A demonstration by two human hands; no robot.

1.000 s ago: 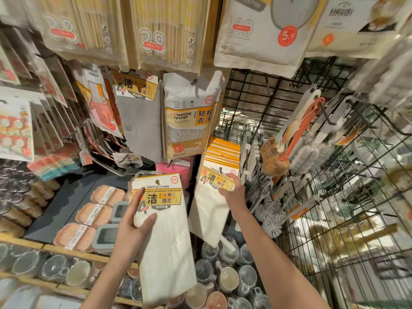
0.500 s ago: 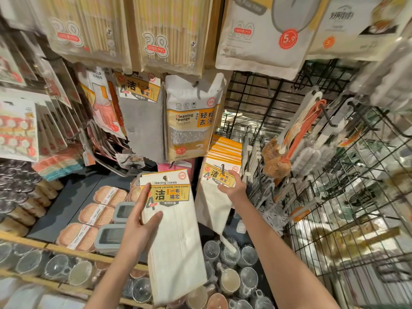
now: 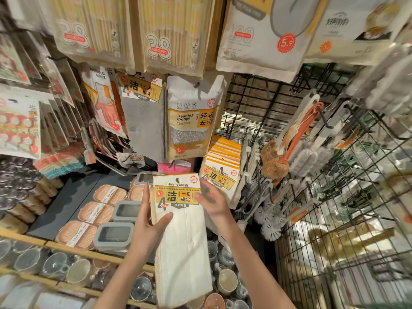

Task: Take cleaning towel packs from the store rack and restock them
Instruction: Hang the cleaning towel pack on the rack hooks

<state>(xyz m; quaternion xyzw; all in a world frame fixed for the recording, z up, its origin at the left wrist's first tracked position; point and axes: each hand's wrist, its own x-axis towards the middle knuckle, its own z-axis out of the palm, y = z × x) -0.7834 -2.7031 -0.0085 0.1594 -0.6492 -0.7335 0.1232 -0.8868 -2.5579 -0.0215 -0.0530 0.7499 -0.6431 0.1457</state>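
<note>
A person's left hand (image 3: 147,221) grips a white cleaning towel pack (image 3: 181,230) near the centre, right hand (image 3: 211,201) open against its edge, while more packs (image 3: 220,175) hang just right, restocking apparently underway.

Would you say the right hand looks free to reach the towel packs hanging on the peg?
Probably yes: the right hand rests only lightly on the held pack, and the hanging packs sit just beyond, unobstructed.

The white towel pack (image 3: 178,210) says "Cleaning towels", with "5.9" in a red circle and a big "4". The hanging sponge bag (image 3: 191,121) says "Cleaning sponge" and "5.9". The chopstick pack (image 3: 165,36) shows "38". The glove pack (image 3: 100,94) says "HOUSEHOLD GLOVES".
</note>
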